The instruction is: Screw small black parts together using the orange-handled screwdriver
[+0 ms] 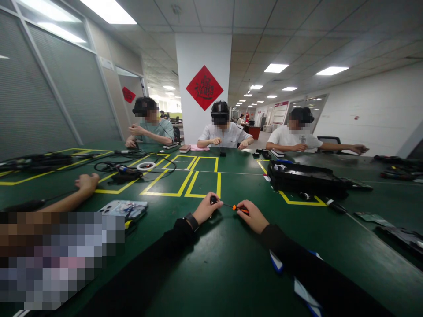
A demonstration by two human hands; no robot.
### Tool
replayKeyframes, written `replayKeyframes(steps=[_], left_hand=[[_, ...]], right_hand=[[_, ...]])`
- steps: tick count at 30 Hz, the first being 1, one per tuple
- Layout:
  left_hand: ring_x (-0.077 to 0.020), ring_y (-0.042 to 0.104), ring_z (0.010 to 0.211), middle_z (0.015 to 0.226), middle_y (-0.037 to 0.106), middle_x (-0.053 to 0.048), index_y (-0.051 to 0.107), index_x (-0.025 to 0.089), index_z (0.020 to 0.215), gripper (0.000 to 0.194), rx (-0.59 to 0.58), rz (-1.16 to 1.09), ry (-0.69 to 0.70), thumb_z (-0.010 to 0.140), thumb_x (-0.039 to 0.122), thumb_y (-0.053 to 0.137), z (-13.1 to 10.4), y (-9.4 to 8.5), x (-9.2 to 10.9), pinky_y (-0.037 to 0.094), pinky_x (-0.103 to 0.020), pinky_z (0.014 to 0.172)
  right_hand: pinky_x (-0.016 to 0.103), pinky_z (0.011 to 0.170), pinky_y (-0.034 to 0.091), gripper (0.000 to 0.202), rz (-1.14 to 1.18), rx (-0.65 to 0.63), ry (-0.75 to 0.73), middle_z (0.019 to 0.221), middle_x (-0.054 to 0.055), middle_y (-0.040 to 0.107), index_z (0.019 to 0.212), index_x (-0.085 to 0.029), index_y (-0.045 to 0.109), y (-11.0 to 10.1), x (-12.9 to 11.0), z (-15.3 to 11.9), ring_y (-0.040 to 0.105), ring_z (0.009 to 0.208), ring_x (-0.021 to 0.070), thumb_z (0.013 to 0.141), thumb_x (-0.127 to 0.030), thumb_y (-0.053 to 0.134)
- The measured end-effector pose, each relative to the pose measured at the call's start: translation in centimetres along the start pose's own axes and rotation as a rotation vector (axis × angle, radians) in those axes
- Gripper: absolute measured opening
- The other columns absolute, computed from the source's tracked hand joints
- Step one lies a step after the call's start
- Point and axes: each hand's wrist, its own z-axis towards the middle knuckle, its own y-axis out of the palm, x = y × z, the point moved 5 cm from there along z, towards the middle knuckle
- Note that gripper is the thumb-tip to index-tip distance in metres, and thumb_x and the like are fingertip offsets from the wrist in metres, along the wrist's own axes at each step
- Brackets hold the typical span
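Observation:
My right hand [253, 216] is wrapped round the orange and black handle of a screwdriver [240, 210], its thin shaft pointing left. At the other end of that shaft, my left hand [206, 208] grips a small black part [213, 200], mostly covered by the fingers. The shaft tip reaches the left fingers; whether it sits in the black part I cannot tell. Both hands are held a little above the green table [211, 264], near the middle of the view.
A co-worker's hand [87, 182] reaches in from the left, near an opened device [124, 208]. Cables and a white tape roll [146, 166] lie beyond. At right are a black tray-like housing [307, 178] and a black-handled tool [335, 206]. Three people sit across the table.

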Motion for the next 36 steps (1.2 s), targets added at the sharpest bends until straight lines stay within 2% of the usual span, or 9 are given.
replayKeyframes(steps=[4, 7, 10, 14, 18, 24, 28, 31, 36], left_hand=[[-0.0117, 0.053, 0.069, 0.074, 0.057, 0.001, 0.049, 0.017, 0.082, 0.025, 0.024, -0.018, 0.003, 0.068, 0.035, 0.058, 0.0, -0.1, 0.2, 0.041, -0.026, 0.069], [-0.0117, 0.053, 0.067, 0.071, 0.056, 0.001, 0.049, 0.017, 0.082, 0.023, 0.034, -0.043, -0.018, 0.069, 0.035, 0.057, 0.0, -0.3, 0.2, 0.042, -0.026, 0.068], [-0.0117, 0.054, 0.066, 0.069, 0.056, 0.001, 0.049, 0.017, 0.083, 0.024, 0.017, -0.071, -0.036, 0.070, 0.036, 0.056, -0.1, -0.2, 0.1, 0.042, -0.026, 0.068], [-0.0115, 0.054, 0.067, 0.073, 0.057, 0.001, 0.049, 0.017, 0.083, 0.026, -0.008, -0.070, -0.008, 0.069, 0.037, 0.058, -0.1, 0.0, 0.2, 0.042, -0.026, 0.068], [-0.0108, 0.054, 0.068, 0.075, 0.057, 0.001, 0.047, 0.017, 0.083, 0.027, -0.065, -0.084, 0.014, 0.068, 0.037, 0.059, -0.1, 0.5, 0.3, 0.042, -0.026, 0.069], [-0.0107, 0.054, 0.070, 0.078, 0.057, 0.001, 0.046, 0.017, 0.084, 0.026, -0.093, -0.093, 0.011, 0.070, 0.035, 0.058, -0.2, 0.5, 0.5, 0.043, -0.026, 0.070], [-0.0104, 0.053, 0.071, 0.079, 0.057, 0.001, 0.046, 0.017, 0.084, 0.025, -0.106, -0.086, 0.027, 0.070, 0.035, 0.058, -0.3, 0.5, 0.9, 0.042, -0.026, 0.071], [-0.0103, 0.053, 0.070, 0.078, 0.058, 0.000, 0.046, 0.017, 0.083, 0.026, -0.111, -0.071, 0.017, 0.069, 0.035, 0.059, -0.4, 0.5, 1.0, 0.042, -0.025, 0.070], [-0.0109, 0.053, 0.072, 0.079, 0.058, 0.000, 0.047, 0.017, 0.082, 0.025, -0.086, -0.067, 0.011, 0.068, 0.035, 0.059, -0.3, 0.5, 1.1, 0.042, -0.026, 0.071]], right_hand=[[0.029, 0.075, 0.040, 0.020, 0.065, -0.018, 0.028, 0.088, 0.003, 0.056, 0.089, -0.017, 0.053, 0.1, 0.0, -0.1, 0.051, 0.081, 0.0152, 0.070, -0.022, 0.057], [0.030, 0.078, 0.040, 0.018, 0.087, -0.023, 0.057, 0.090, 0.005, 0.056, 0.093, -0.017, 0.055, 0.2, 0.1, 0.0, 0.051, 0.085, 0.0157, 0.077, -0.023, 0.050], [0.031, 0.079, 0.039, 0.017, 0.052, -0.012, 0.052, 0.085, 0.006, 0.056, 0.084, -0.016, 0.059, 0.0, 0.1, 0.1, 0.051, 0.083, 0.0161, 0.081, -0.022, 0.042], [0.029, 0.075, 0.041, 0.011, 0.101, -0.019, 0.041, 0.084, 0.003, 0.056, 0.085, -0.017, 0.055, -0.1, 0.2, -0.1, 0.052, 0.079, 0.0146, 0.075, -0.019, 0.050], [0.028, 0.073, 0.043, 0.018, 0.165, -0.031, 0.049, 0.083, 0.001, 0.056, 0.086, -0.017, 0.052, 0.0, 0.5, -0.2, 0.053, 0.076, 0.0135, 0.070, -0.020, 0.058], [0.032, 0.082, 0.039, 0.017, 0.086, -0.001, -0.018, 0.088, 0.006, 0.056, 0.081, -0.016, 0.060, -0.1, 0.3, 0.1, 0.050, 0.086, 0.0156, 0.082, -0.023, 0.044], [0.030, 0.077, 0.042, 0.011, 0.118, -0.006, 0.001, 0.086, 0.004, 0.056, 0.083, -0.017, 0.058, -0.3, 0.2, 0.0, 0.052, 0.080, 0.0144, 0.076, -0.023, 0.052], [0.028, 0.073, 0.043, 0.016, 0.153, -0.031, 0.041, 0.083, 0.002, 0.057, 0.087, -0.017, 0.055, -0.2, 0.1, -0.2, 0.053, 0.076, 0.0134, 0.073, -0.025, 0.056], [0.031, 0.080, 0.039, 0.021, 0.053, -0.024, -0.001, 0.085, 0.005, 0.058, 0.084, -0.017, 0.059, -0.2, -0.1, 0.0, 0.051, 0.084, 0.0154, 0.084, -0.026, 0.041]])
